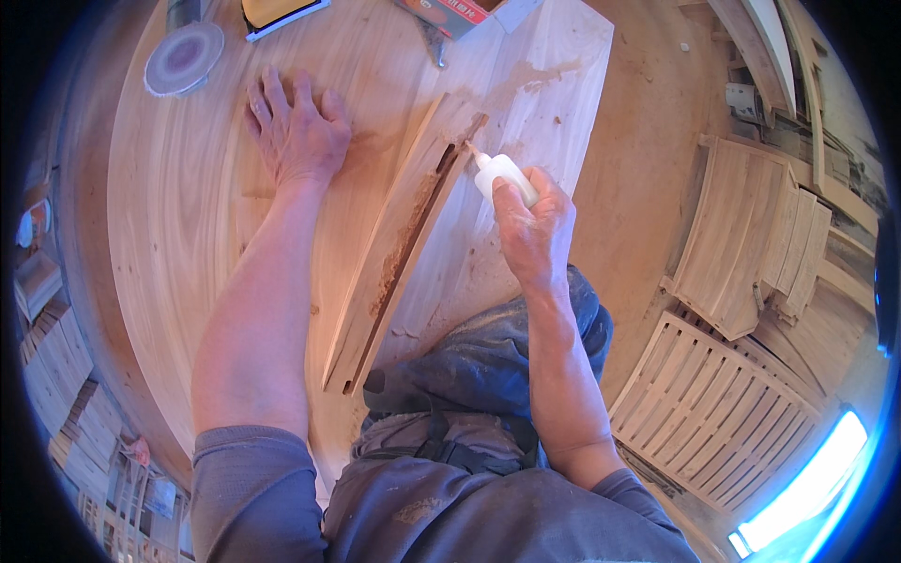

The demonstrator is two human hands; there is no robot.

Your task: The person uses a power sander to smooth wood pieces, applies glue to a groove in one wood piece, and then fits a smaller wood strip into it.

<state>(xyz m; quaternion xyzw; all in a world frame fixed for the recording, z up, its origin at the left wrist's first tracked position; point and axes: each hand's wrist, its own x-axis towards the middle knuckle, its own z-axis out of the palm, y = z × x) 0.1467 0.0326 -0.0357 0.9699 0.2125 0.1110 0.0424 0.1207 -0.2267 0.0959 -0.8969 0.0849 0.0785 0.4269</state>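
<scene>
My right hand [537, 230] is closed round a white squeeze bottle [507, 178]. The bottle is tilted, and its narrow nozzle points at the far end of a long wooden piece [385, 263]. Along this piece runs a dark groove with slots, and brown crumbly dust or filler lies in part of it. Whether the nozzle touches the wood I cannot tell. To the left of the piece, my left hand [296, 131] rests flat on the wooden tabletop [197, 253], fingers spread, holding nothing.
At the far left stands a round, disc-shaped tool [185, 59], beside a yellow and black object [277, 11]. A red box [450, 13] lies at the far edge. Sawdust smears the top. Wooden panels [737, 230] and a slatted panel [713, 408] lie on the right.
</scene>
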